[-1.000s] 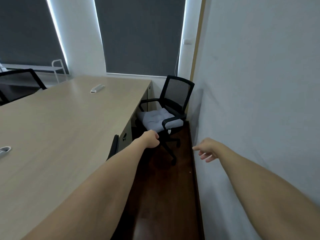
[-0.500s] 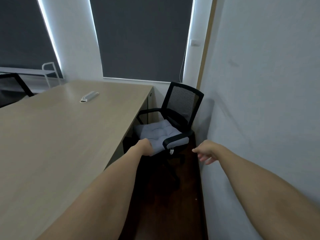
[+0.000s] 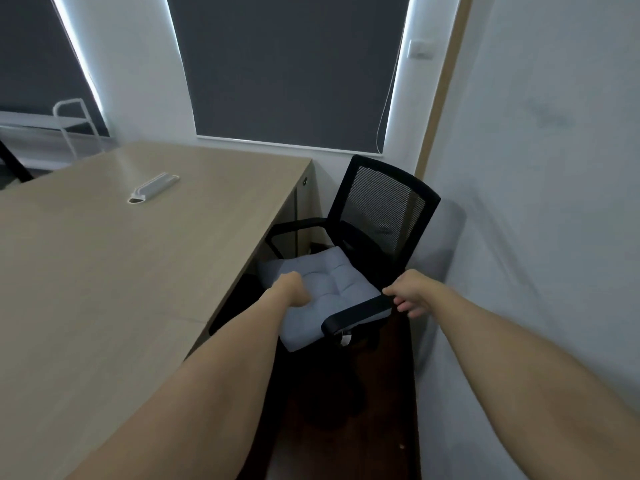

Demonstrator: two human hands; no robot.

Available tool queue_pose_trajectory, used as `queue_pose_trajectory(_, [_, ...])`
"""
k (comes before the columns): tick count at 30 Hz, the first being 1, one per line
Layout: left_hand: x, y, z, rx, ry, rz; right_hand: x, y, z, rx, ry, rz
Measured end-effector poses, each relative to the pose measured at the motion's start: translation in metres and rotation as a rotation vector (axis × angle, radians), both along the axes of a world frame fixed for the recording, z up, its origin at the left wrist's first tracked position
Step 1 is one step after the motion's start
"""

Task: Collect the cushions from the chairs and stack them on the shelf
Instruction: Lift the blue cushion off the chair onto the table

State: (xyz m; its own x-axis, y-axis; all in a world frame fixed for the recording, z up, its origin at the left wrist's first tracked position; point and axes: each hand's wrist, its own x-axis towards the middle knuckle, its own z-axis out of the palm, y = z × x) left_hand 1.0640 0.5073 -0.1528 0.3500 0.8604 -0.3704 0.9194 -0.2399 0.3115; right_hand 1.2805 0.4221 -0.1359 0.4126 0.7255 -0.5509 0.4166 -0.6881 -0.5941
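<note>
A grey-blue tufted cushion [image 3: 334,277] lies on the seat of a black mesh-back office chair [image 3: 381,202] in the corner between desk and wall. My left hand [image 3: 291,289] presses on the cushion's near left edge with its fingers curled down into the fabric. My right hand [image 3: 410,294] is at the rear end of the chair's right armrest [image 3: 356,311]. Its thumb lies over the armrest and its fingers under it, where the cushion's right edge pokes out. Whether that hand is closed on anything is unclear.
A long wooden desk [image 3: 121,271] fills the left side, with a white cable slot [image 3: 154,187] in its top. The white wall [image 3: 536,237] runs close on the right, leaving a narrow strip of dark floor [image 3: 374,427]. A white metal rack [image 3: 72,123] stands at the far left under the window.
I have come closer to the chair. My left hand has slid onto the cushion, and my right hand has moved from mid-air to the armrest's rear end.
</note>
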Motion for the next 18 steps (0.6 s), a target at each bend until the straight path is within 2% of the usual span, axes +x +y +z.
queue_pose_trajectory(9, [0.050,0.122,-0.036,-0.143,-0.037,0.158,0.048,0.152,-0.036,-0.095,-0.085,0.087])
queue_pose_trajectory(18, [0.072,0.252,-0.125,-0.289,-0.018,0.282,0.081,0.293,-0.119,-0.187,-0.158,0.139])
